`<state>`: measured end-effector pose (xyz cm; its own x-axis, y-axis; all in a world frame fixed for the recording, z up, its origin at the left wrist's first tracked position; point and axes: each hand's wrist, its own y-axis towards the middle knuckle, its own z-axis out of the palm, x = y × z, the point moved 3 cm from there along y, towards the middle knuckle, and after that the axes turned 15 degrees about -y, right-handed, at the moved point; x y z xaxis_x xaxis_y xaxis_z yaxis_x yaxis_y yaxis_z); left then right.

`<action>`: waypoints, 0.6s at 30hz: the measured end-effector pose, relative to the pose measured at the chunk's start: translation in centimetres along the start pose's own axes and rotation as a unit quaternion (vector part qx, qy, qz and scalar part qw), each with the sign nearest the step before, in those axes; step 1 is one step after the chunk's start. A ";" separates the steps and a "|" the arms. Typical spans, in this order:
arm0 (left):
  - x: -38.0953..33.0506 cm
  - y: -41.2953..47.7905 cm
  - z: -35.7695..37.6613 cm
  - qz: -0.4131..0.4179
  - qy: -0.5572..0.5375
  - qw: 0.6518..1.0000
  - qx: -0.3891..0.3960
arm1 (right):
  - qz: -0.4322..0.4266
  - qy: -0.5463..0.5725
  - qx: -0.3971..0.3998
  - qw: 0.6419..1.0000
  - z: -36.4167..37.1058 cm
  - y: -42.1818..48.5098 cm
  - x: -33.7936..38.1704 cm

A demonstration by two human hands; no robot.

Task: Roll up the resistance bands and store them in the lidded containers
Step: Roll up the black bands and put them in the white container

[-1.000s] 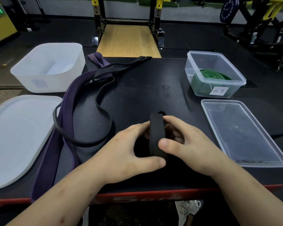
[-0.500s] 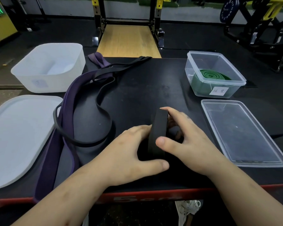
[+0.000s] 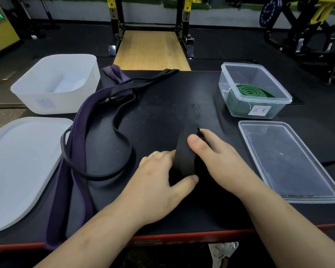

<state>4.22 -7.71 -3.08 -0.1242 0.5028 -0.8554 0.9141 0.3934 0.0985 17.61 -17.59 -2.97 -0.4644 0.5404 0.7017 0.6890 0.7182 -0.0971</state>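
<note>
A gym floor with a rack and a wooden platform lies behind a black mat-topped table [image 3: 162, 105] edged in red. On progress: 1 green band [image 3: 249, 91] sits coiled inside the clear container [image 3: 230, 82] at the far right, whose lid [image 3: 290, 161] lies flat on the table in front of it, not yet fitted. The white tub [image 3: 54, 84] at the far left holds no band that I can see, and its white lid [image 3: 21, 167] lies nearer, beside it. A purple band [image 3: 74, 144] and a thin black band [image 3: 122, 120] sprawl unrolled between tub and hands — so, by my reckoning, roughly 1 band is stored, 1 is being rolled, and 2 wait.

The black roll [image 3: 186, 151] stands on edge at centre-front. The left hand [image 3: 157, 182] cups its left face, thumb curled under the near edge. The right hand [image 3: 219, 159] clasps the right side, thumb pressed on top of the roll, fingers hidden behind it.
</note>
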 end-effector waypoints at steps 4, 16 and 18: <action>-1.0 -0.3 0.3 -0.031 -0.105 0.994 -0.010 | 0.001 0.031 -0.042 0.999 0.5 -0.1 0.9; 0.0 -1.1 1.2 -0.152 -0.491 0.857 0.032 | -0.020 -0.079 -0.127 0.989 -0.4 -0.7 0.9; 0.5 -0.9 0.9 -0.171 -0.467 0.867 0.001 | -0.013 -0.106 -0.116 0.987 -0.1 -0.7 0.5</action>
<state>3.63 -8.47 -4.06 -0.0221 -0.4873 -0.8730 0.8864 0.3943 -0.2425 16.95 -17.86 -2.42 -0.5724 0.6214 0.5350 0.7733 0.6261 0.1000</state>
